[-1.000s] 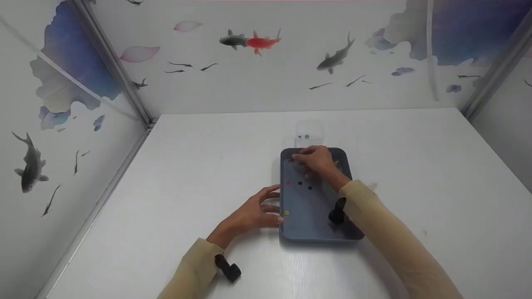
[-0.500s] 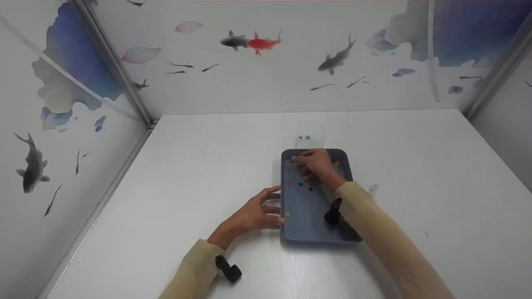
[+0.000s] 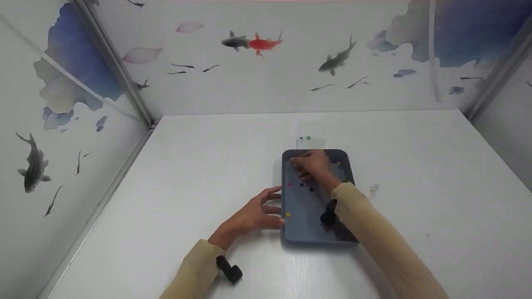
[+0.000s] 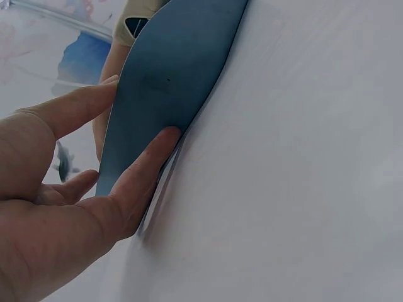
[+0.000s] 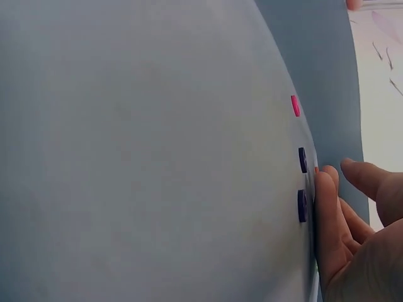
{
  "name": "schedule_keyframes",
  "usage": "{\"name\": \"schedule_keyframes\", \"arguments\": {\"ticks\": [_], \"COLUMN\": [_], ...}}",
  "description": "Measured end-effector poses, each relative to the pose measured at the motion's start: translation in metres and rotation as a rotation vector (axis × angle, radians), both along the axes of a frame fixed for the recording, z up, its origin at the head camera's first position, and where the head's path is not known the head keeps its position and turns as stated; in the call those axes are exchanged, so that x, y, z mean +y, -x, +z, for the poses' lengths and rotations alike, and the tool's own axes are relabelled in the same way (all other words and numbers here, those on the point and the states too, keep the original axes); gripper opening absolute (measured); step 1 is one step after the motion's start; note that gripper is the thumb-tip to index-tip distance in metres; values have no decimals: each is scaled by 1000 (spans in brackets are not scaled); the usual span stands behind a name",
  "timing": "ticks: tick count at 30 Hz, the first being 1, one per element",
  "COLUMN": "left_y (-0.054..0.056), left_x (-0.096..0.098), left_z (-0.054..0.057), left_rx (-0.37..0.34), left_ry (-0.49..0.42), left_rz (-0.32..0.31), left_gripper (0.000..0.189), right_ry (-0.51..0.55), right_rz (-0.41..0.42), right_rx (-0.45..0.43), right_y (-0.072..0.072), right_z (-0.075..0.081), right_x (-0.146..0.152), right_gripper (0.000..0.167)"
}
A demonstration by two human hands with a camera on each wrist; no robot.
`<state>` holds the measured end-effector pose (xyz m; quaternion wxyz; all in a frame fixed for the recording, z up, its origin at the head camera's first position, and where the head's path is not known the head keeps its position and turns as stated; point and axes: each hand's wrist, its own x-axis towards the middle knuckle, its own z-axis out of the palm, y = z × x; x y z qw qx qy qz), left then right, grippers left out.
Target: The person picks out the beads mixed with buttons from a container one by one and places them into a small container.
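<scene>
A person's right hand (image 3: 314, 165) reaches down into a blue-grey tray (image 3: 305, 228), fingertips at the far left, where a small orange piece (image 5: 316, 169) shows just beside them in the right wrist view. A gap parts the thumb from the visible fingers there, yet I cannot tell whether that grip pinches anything. The left hand (image 3: 250, 214) has its grip relaxed and spread, clasping nothing, its fingers touching the tray's outer left wall.

On the tray floor near the right hand lie 2 dark blue buttons (image 3: 301, 185), with a pink button (image 3: 289, 184) to their left, near the wall. A yellow button (image 3: 287, 214) rests closer to the person along the same side, well apart from those 3. More pieces (image 3: 338, 164), too small to make out, sit in the far right corner.

Just beyond the tray's far end stands a clear box (image 3: 318, 143) with 1 green piece (image 3: 308, 138) and 1 blue piece (image 3: 301, 138) in it. Small pale bits (image 3: 374, 190) lie right of the tray on the white surface (image 3: 199, 178). Beige sleeves (image 3: 195, 265) cover the arms, and printed fish (image 3: 264, 44) adorn the white walls (image 3: 270, 91).
</scene>
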<state>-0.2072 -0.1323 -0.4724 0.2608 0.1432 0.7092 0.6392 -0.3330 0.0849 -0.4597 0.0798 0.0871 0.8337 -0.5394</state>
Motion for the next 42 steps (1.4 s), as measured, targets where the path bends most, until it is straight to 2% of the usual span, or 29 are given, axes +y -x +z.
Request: {"name": "schedule_keyframes", "arguments": {"ticks": [7,16,28,33,37,42], "left_y": [0,0,0,0,0,0], "left_x": [0,0,1,0,1,0], "left_z": [0,2,1,0,0,0], "left_rx": [-2,27,1,16,19,12], "left_ry": [-10,39,17,37,47,18], "left_rz": [1,5,10,7,6,-2], "left_gripper": [94,93,93,93,93,94], "right_ry": [-29,-10,-42,-46,-38,-17], "right_rz": [-36,-28,-44,-43,-30,-9], "right_rx": [6,65,47,38,39,53], "right_y": [2,-1,1,1,0,-2], "right_z": [-2,-4,-4,-4,-1,5], "right_x": [-4,-5,-8,-7,-6,-7], "right_gripper": [31,23,19,20,21,21]}}
